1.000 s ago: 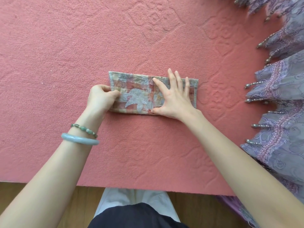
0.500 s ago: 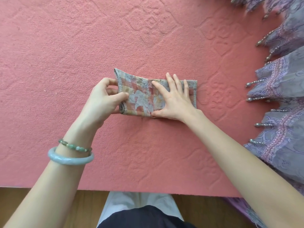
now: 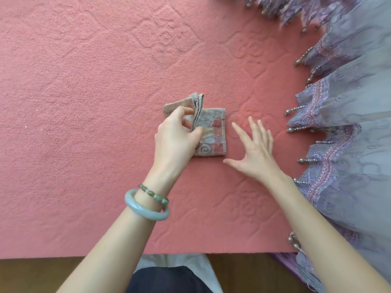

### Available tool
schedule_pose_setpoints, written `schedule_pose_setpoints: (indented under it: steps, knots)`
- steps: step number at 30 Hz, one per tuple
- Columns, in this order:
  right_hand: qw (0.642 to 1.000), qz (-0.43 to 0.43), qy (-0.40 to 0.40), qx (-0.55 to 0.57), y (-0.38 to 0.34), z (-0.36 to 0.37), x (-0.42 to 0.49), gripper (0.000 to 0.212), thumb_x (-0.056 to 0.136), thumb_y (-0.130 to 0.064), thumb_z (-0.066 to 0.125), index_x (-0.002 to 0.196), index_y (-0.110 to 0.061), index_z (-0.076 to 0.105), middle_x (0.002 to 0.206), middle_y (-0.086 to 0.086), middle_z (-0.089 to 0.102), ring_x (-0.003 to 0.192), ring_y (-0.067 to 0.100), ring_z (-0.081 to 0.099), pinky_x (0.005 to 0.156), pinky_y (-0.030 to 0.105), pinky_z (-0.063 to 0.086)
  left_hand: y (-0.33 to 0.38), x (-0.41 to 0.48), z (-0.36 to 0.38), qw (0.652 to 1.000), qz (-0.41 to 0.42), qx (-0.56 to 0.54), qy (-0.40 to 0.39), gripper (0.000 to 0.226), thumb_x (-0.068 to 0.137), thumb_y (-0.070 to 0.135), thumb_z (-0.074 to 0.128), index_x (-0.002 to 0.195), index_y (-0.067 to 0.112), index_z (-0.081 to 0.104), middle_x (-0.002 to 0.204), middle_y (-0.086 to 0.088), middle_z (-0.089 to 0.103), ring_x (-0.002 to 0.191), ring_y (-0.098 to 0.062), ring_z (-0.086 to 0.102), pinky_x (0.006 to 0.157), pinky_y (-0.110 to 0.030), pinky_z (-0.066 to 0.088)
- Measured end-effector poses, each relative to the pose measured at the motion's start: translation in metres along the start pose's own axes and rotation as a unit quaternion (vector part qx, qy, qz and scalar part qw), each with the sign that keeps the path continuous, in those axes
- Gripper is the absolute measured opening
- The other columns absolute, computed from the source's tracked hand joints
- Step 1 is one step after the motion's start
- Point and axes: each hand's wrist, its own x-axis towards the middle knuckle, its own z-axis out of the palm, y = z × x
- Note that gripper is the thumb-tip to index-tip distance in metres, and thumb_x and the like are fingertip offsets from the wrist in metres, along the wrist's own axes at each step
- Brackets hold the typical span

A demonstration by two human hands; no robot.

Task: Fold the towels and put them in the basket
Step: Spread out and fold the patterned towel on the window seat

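A small patterned towel [image 3: 212, 132] in pink, grey and beige lies on the pink textured surface [image 3: 84, 102] near the middle. My left hand [image 3: 176, 136] pinches its left half, which stands raised and bent over toward the right half. The right half lies flat. My right hand [image 3: 252, 149] hovers flat just right of the towel, fingers spread, touching no cloth. No basket is in view.
A lilac embroidered cloth with beaded fringe [image 3: 347, 123] drapes along the right side. The pink surface's near edge [image 3: 148, 253] runs above a brown wooden floor. Two bracelets sit on my left wrist.
My left hand lifted the towel's left end and carried it rightward over the rest. My right hand left the towel and slid off to its right.
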Motion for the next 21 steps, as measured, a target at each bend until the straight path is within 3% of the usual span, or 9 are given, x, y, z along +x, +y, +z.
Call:
schedule_pose_setpoints:
  steps: [3, 12, 15, 17, 19, 21]
  knots:
    - [1.0, -0.006, -0.005, 0.001, 0.006, 0.002, -0.001, 0.096, 0.066, -0.049, 0.076, 0.146, -0.036, 0.024, 0.158, 0.009, 0.002, 0.145, 0.027, -0.006, 0.115, 0.046, -0.005, 0.0, 0.003, 0.031, 0.999, -0.004, 0.033, -0.007, 0.033, 0.078, 0.026, 0.068, 0.11, 0.026, 0.064, 0.087, 0.009, 0.065, 0.092, -0.018, 0.063, 0.083, -0.03, 0.044]
    - [0.999, -0.05, -0.016, -0.001, 0.004, 0.011, 0.015, 0.081, 0.075, -0.05, 0.065, 0.145, -0.036, 0.026, 0.158, 0.012, 0.003, 0.145, 0.03, -0.005, 0.115, 0.049, -0.005, -0.004, -0.001, 0.081, 0.995, 0.043, 0.092, 0.017, 0.038, 0.084, 0.023, 0.061, 0.121, 0.016, 0.058, 0.105, -0.006, 0.061, 0.101, -0.027, 0.058, 0.083, -0.035, 0.039]
    - [0.998, -0.052, -0.036, 0.015, 0.008, 0.011, 0.015, 0.082, 0.074, -0.05, 0.063, 0.145, -0.037, 0.025, 0.158, 0.012, 0.003, 0.145, 0.029, -0.006, 0.115, 0.048, -0.005, -0.005, -0.004, 0.088, 0.993, 0.053, 0.099, -0.035, 0.047, 0.085, 0.021, 0.061, 0.131, 0.014, 0.051, 0.112, -0.009, 0.058, 0.103, -0.03, 0.058, 0.088, -0.039, 0.043]
    - [0.997, -0.056, -0.043, 0.044, 0.01, 0.009, 0.014, 0.078, 0.075, -0.039, 0.063, 0.145, -0.037, 0.027, 0.158, 0.01, 0.004, 0.145, 0.028, -0.005, 0.116, 0.046, -0.004, -0.009, -0.006, 0.087, 0.991, 0.068, 0.083, -0.082, 0.052, 0.086, 0.021, 0.062, 0.135, 0.011, 0.047, 0.115, -0.011, 0.057, 0.103, -0.03, 0.058, 0.092, -0.04, 0.043]
    - [0.994, -0.056, -0.02, 0.095, 0.009, 0.005, 0.014, 0.072, 0.075, -0.024, 0.057, 0.143, -0.03, 0.033, 0.157, 0.01, 0.012, 0.146, 0.027, 0.002, 0.117, 0.044, 0.0, -0.017, -0.007, 0.076, 0.985, 0.127, 0.09, -0.073, 0.044, 0.088, 0.019, 0.059, 0.13, 0.006, 0.053, 0.112, -0.013, 0.06, 0.102, -0.031, 0.058, 0.093, -0.035, 0.041]
    - [0.989, -0.063, 0.027, 0.134, 0.004, 0.001, 0.015, 0.07, 0.073, -0.02, 0.047, 0.142, -0.021, 0.037, 0.155, 0.011, 0.02, 0.145, 0.027, 0.01, 0.118, 0.042, 0.007, -0.032, -0.006, 0.062, 0.962, 0.216, 0.166, -0.007, 0.039, 0.09, 0.021, 0.054, 0.125, 0.003, 0.057, 0.116, -0.015, 0.062, 0.108, -0.034, 0.056, 0.094, -0.036, 0.04]
